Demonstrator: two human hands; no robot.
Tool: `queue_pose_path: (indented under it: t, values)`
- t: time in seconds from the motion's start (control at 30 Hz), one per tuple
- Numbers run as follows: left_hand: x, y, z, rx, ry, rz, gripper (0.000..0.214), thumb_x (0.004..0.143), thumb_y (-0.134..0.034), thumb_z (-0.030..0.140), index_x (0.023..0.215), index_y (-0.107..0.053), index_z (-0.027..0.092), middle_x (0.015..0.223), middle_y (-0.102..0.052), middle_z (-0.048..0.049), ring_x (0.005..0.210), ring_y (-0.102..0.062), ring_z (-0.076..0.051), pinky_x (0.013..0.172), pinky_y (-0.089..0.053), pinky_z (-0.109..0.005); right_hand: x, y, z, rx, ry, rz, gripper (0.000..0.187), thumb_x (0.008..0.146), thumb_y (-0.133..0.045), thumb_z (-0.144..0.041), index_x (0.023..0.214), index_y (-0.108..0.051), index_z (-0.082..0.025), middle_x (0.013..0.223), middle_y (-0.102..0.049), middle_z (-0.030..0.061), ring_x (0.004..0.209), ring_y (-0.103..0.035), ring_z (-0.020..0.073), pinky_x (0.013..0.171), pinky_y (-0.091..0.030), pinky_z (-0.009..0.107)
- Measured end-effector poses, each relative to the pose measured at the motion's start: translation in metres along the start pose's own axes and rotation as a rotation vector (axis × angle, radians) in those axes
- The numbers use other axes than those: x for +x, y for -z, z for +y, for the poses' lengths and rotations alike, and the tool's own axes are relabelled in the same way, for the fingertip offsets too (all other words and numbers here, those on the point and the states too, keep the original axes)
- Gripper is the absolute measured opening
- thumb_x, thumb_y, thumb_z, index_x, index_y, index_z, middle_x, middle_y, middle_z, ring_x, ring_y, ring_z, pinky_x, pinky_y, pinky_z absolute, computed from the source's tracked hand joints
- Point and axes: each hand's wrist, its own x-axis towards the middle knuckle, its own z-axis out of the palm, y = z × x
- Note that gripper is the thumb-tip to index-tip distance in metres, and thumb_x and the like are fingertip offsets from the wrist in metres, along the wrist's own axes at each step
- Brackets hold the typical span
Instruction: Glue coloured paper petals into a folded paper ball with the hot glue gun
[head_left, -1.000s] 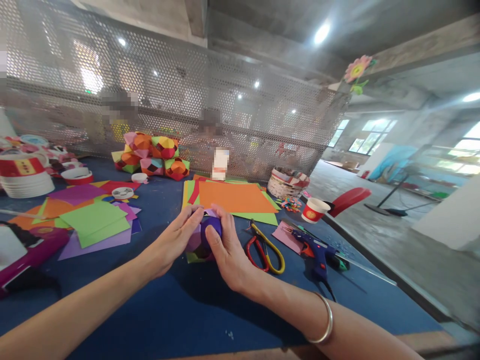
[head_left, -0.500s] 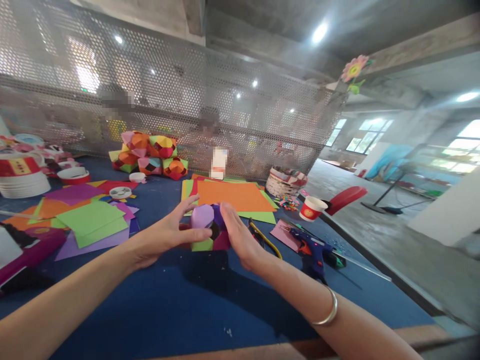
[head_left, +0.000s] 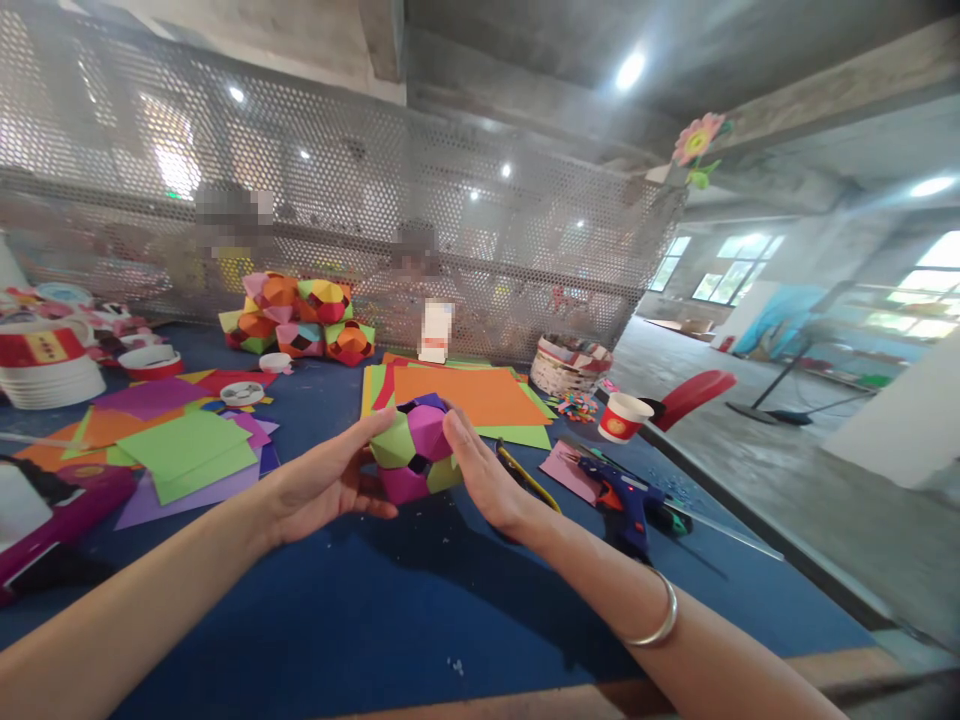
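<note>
Between my two hands, above the blue table (head_left: 360, 630), is a folded paper ball (head_left: 417, 450) with green, magenta and dark purple faces and a dark hole in front. My left hand (head_left: 334, 480) curls around its left side, thumb on top and fingers beneath. Against the right side lies my right hand (head_left: 487, 475), its fingers together; their far tips are hidden behind the ball. Behind the ball is a stack of coloured paper with an orange sheet (head_left: 465, 395) on top. Yellow-handled pliers (head_left: 529, 478) lie partly behind my right hand.
At the right lie a blue glue gun (head_left: 626, 490) and a pink sheet (head_left: 566, 468), near a paper cup (head_left: 624, 416) and a woven basket (head_left: 570, 365). Several finished paper balls (head_left: 300, 315) are piled against the mesh panel (head_left: 480, 230). Loose green sheets (head_left: 187, 450) and stacked cups (head_left: 49, 365) are at left.
The paper ball has been turned: green and magenta faces now show where a lilac one faced me. My left hand's thumb has shifted up and its fingers have moved under the ball.
</note>
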Motion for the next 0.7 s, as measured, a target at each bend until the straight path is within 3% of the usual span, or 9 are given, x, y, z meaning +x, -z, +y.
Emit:
queue_pose_path:
  t: [0.1,0.23,0.3,0.43,0.57,0.7]
  values:
    - [-0.001,-0.001,0.000,0.009,0.003,-0.022,0.050,0.087,-0.066,0.062,0.103,-0.074,0.016,0.078,-0.071,-0.0069,0.063,-0.065,-0.020,0.057,-0.058,-0.034,-0.001,-0.003,-0.002,-0.039,-0.029,-0.031,0.070,0.093,-0.048,-0.074,0.145,-0.052,-0.027,0.152,-0.053,0.0075,0.147,-0.042,0.0274,0.127,-0.026,0.048]
    - [-0.002,0.002,-0.001,0.124,0.005,-0.064,0.067,0.085,-0.055,0.075,0.114,-0.073,0.017,0.079,-0.072,-0.0084,0.065,-0.066,-0.024,0.051,-0.052,-0.032,-0.001,-0.003,-0.003,-0.040,-0.063,-0.008,0.071,0.093,-0.045,-0.074,0.142,-0.053,-0.024,0.145,-0.059,0.0089,0.140,-0.050,0.0271,0.124,-0.033,0.046]
    - [-0.001,0.001,-0.003,0.212,-0.068,0.005,0.072,0.083,-0.055,0.078,0.122,-0.071,0.019,0.092,-0.075,-0.0094,0.071,-0.067,-0.024,0.053,-0.051,-0.032,-0.001,-0.002,-0.004,-0.024,-0.080,0.021,0.063,0.094,-0.048,-0.070,0.136,-0.059,-0.025,0.141,-0.063,0.0075,0.138,-0.053,0.0267,0.122,-0.037,0.044]
    - [0.001,-0.007,-0.011,0.209,-0.238,0.194,0.070,0.085,-0.058,0.073,0.131,-0.066,0.022,0.124,-0.073,-0.0095,0.099,-0.068,-0.026,0.076,-0.055,-0.034,-0.003,-0.007,-0.001,0.012,-0.116,0.061,0.056,0.094,-0.053,-0.064,0.131,-0.063,-0.023,0.136,-0.066,0.0086,0.134,-0.056,0.0270,0.120,-0.040,0.043]
    - [0.001,-0.018,-0.019,0.100,-0.267,0.196,0.065,0.088,-0.061,0.067,0.139,-0.060,0.026,0.133,-0.071,-0.0085,0.116,-0.067,-0.031,0.083,-0.057,-0.037,-0.007,-0.021,0.008,0.060,-0.071,0.137,0.073,0.092,-0.053,-0.069,0.145,-0.050,-0.019,0.145,-0.059,0.0119,0.142,-0.049,0.0280,0.121,-0.038,0.046]
    - [-0.004,-0.027,-0.023,0.102,-0.355,0.190,0.055,0.091,-0.063,0.056,0.138,-0.057,0.028,0.138,-0.066,-0.0064,0.127,-0.061,-0.028,0.097,-0.055,-0.039,-0.008,-0.030,0.012,0.098,-0.008,0.248,0.072,0.088,-0.056,-0.072,0.141,-0.053,-0.023,0.154,-0.049,0.0100,0.150,-0.036,0.0289,0.126,-0.030,0.046]
